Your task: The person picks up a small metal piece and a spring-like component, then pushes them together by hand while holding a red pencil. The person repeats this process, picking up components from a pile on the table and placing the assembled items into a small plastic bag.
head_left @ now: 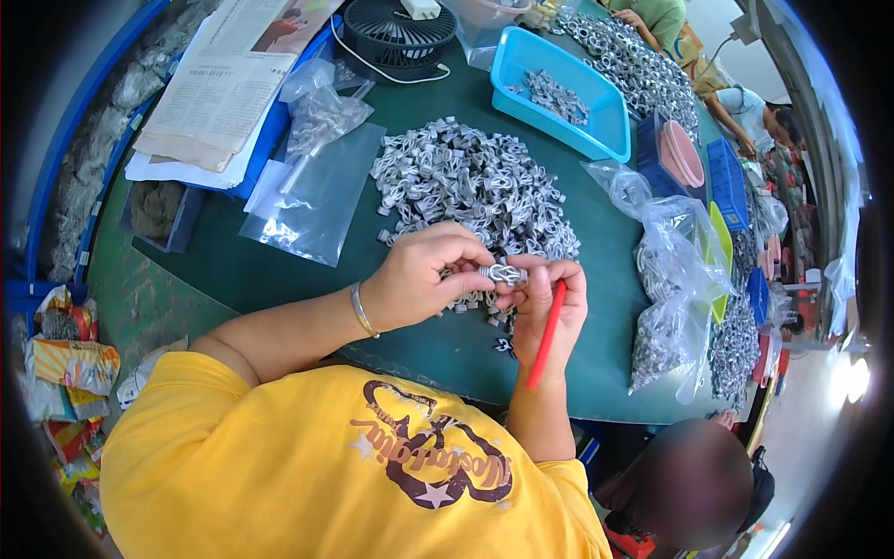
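A small silvery metal part with a looped, knot-like middle [504, 274] is held level between my two hands, above the near edge of the pile. My left hand [414, 278] pinches its left end between thumb and fingers. At the other end, the fingertips of my right hand [549, 312] close on it. A thin red stick [548, 337] is also tucked in my right hand, slanting down toward the wrist. Just beyond both hands lies a heap of similar grey looped metal parts [470, 177] on the green tabletop [307, 303].
A blue plastic basket [596, 140] with a few metal parts stands behind the heap. Clear bags [675, 270] holding parts lie at right, another flat clear bag [312, 219] at left. A black fan [400, 37] and newspapers [214, 84] sit far left. Other people [750, 116] work nearby.
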Available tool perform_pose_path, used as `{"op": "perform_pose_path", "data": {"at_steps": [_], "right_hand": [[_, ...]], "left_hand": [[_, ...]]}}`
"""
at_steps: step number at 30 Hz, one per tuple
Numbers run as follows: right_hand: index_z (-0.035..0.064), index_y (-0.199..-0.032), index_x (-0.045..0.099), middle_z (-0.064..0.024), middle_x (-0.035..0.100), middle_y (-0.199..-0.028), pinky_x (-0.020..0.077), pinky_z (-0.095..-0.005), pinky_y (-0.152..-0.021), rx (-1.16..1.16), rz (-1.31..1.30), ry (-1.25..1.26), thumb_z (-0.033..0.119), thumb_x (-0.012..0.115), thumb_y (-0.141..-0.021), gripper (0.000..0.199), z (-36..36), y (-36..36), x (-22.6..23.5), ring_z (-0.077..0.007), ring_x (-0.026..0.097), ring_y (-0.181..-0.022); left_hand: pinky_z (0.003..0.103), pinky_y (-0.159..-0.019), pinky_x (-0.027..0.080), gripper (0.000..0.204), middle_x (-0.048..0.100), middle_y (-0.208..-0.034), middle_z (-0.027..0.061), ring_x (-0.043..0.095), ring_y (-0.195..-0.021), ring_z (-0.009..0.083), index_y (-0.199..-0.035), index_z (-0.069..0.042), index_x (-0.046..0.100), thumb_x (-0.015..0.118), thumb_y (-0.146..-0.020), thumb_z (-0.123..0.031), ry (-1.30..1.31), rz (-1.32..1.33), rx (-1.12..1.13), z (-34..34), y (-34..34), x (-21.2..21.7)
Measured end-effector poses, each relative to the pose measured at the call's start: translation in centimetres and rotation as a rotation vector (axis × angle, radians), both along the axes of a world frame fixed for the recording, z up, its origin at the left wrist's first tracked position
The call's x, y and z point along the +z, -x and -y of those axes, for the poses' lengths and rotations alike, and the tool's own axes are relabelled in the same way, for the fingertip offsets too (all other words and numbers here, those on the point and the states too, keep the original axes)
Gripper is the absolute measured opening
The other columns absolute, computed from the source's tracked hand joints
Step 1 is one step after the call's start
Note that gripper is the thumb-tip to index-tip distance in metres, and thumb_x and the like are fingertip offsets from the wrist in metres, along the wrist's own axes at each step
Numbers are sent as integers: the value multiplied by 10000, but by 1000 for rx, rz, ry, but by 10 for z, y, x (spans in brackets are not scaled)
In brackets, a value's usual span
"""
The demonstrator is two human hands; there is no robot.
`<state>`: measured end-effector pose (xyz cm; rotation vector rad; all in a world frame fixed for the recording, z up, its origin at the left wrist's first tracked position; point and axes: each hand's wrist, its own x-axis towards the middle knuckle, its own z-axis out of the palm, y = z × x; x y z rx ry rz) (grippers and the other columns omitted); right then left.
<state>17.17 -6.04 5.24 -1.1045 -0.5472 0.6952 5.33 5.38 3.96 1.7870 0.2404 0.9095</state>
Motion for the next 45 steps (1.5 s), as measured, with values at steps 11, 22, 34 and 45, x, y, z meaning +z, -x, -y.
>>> {"op": "perform_pose_path", "data": {"at_steps": [11, 22, 34, 45], "right_hand": [[51, -835, 415, -171, 586, -883, 515, -251, -531, 128, -86, -69, -72, 573, -794, 205, 8, -6, -20, -165, 604, -640], [45, -862, 338, -197, 502, -1016, 533, -336, -757, -51, 356, -246, -162, 612, -701, 379, 9, 4, -23, -278, 593, -916], [52, -749, 387, -186, 617, -885, 497, -342, -692, -74, 956, -220, -115, 661, -675, 329, 0, 12, -4, -283, 612, -806], [40, -715, 472, -105, 618, -819, 429, -367, -683, 88, 1216, 319, -61, 689, -592, 269, -3, -4, -22, -293, 565, -758]], "left_hand": [[225, -632, 499, 214, 580, -909, 107, 589, -742, 134, -888, 26, 602, 686, -692, 52, 215, 90, -67, 0, 4, -6], [228, -669, 526, 260, 565, -935, 102, 598, -791, 134, -947, 38, 602, 658, -701, 102, 245, 87, -80, 2, 8, -4], [254, -615, 539, 275, 606, -939, 115, 630, -789, 171, -1064, 31, 549, 483, -902, -182, 1218, -162, -425, 1, 9, -2], [170, -435, 304, 120, 411, -688, -23, 378, -546, 44, -817, -95, 437, 500, -896, -160, 1164, -112, -254, -23, 29, -2]]}}
